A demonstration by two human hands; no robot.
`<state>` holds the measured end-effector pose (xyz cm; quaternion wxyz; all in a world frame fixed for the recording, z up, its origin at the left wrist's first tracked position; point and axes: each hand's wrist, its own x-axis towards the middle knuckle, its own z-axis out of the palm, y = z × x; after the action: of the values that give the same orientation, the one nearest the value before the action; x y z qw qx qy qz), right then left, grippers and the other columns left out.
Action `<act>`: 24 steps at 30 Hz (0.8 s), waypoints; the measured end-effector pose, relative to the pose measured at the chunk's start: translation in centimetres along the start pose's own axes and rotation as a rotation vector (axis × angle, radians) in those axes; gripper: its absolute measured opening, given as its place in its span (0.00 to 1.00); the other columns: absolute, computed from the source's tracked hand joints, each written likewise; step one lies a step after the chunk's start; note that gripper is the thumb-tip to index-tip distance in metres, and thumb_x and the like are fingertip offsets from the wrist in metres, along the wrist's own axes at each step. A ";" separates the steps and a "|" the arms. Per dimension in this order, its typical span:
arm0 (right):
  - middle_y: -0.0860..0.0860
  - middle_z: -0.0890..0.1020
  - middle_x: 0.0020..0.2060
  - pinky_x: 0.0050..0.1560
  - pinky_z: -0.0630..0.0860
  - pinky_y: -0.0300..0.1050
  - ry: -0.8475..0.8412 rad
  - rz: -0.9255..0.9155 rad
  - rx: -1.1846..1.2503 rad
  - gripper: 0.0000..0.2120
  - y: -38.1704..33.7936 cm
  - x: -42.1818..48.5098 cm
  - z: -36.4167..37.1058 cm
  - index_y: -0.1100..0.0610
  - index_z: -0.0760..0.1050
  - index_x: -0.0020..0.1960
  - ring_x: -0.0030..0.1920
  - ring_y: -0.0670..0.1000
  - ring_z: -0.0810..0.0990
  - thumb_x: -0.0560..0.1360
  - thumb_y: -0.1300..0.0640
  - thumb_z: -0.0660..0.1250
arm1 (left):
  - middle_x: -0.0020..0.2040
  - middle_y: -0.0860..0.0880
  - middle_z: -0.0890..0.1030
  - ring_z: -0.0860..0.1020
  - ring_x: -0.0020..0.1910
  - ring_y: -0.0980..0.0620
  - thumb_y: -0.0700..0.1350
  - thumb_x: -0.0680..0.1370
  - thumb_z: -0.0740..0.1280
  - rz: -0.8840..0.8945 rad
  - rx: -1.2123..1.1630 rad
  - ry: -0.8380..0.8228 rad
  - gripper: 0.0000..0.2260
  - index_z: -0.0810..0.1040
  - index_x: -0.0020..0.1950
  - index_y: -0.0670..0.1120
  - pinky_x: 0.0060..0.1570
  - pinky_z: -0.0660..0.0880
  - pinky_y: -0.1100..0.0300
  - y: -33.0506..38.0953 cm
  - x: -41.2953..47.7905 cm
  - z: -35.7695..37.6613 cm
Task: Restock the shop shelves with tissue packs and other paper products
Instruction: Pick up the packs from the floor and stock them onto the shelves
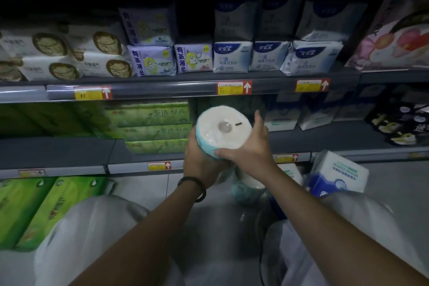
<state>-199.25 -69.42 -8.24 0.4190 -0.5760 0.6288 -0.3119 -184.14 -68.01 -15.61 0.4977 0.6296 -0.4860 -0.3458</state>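
Note:
A wrapped white paper roll (224, 129) with a teal band faces me end-on, held up in front of the second shelf from the bottom (325, 137). My left hand (199, 162) grips it from below and the left side. My right hand (251, 146) grips its right side, thumb along the lower edge. Another teal-wrapped roll (247, 189) stands on the floor under my hands. A blue-and-white tissue pack (339, 175) lies on the floor to the right.
Green tissue packs (153, 127) are stacked on that shelf left of the roll; more green packs (46, 204) sit at lower left. White and blue packs (271, 55) line the shelf above. My knees in light trousers (92, 227) frame the grey floor.

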 end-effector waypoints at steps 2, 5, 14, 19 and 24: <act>0.49 0.73 0.74 0.69 0.79 0.57 0.036 0.096 0.231 0.62 0.1 0.5 0.9 0.50 0.61 0.81 0.74 0.55 0.74 0.55 0.48 0.90 | 0.68 0.54 0.77 0.78 0.67 0.51 0.58 0.54 0.86 -0.037 -0.026 0.051 0.54 0.63 0.75 0.59 0.60 0.82 0.44 0.2 0.1 0.3; 0.45 0.78 0.63 0.66 0.81 0.59 -0.013 0.153 0.378 0.47 -0.1 1.4 1.5 0.47 0.67 0.70 0.66 0.53 0.78 0.58 0.57 0.89 | 0.67 0.54 0.79 0.79 0.66 0.51 0.59 0.56 0.86 -0.062 -0.028 0.093 0.50 0.64 0.74 0.57 0.59 0.82 0.45 0.5 0.2 0.6; 0.53 0.83 0.60 0.47 0.82 0.53 -0.114 0.347 0.565 0.39 0.2 4.1 1.8 0.53 0.69 0.68 0.54 0.55 0.85 0.64 0.60 0.85 | 0.64 0.52 0.81 0.82 0.62 0.50 0.54 0.51 0.87 -0.161 -0.106 0.040 0.49 0.68 0.68 0.57 0.58 0.83 0.48 1.3 4.4 0.6; 0.53 0.83 0.61 0.52 0.85 0.60 -0.211 0.354 0.482 0.37 -0.5 7.6 1.1 0.46 0.68 0.74 0.56 0.60 0.85 0.71 0.65 0.77 | 0.55 0.46 0.85 0.85 0.55 0.43 0.35 0.61 0.83 -0.324 -0.189 -0.124 0.28 0.77 0.54 0.53 0.51 0.84 0.42 0.9 5.6 1.3; 0.53 0.82 0.63 0.49 0.84 0.68 -0.337 0.353 0.437 0.37 -0.1 11.2 1.4 0.39 0.68 0.74 0.60 0.64 0.83 0.74 0.71 0.65 | 0.59 0.42 0.84 0.84 0.59 0.41 0.33 0.54 0.83 -0.316 -0.253 -0.121 0.37 0.76 0.60 0.48 0.56 0.82 0.37 0.0 9.8 1.3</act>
<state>-197.83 -80.34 -10.70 0.6784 -0.3981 0.5589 -0.2625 -182.55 -77.78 -15.51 0.4824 0.6085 -0.3629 -0.5151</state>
